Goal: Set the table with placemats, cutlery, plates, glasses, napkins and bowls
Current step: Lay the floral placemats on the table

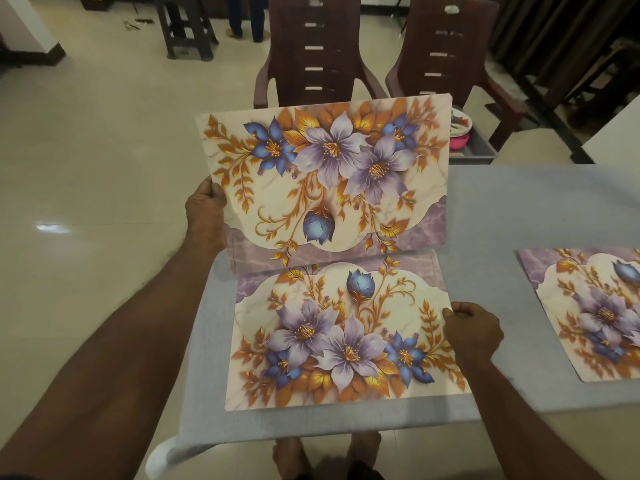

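My left hand (205, 211) grips the left edge of a floral placemat (329, 174), which is lifted and tilted above the far part of the table. A second floral placemat (343, 337) lies flat on the grey tablecloth (485, 209) near the front edge. My right hand (472, 332) pinches that lower mat at its right edge. A third matching placemat (595, 313) lies flat on the table at the right, cut off by the frame.
Two dark brown plastic chairs (313, 53) (446, 60) stand beyond the table. A grey tray with plates and a pink bowl (462, 131) sits on the right chair. My bare feet (325, 452) show under the table's front edge. Tiled floor lies to the left.
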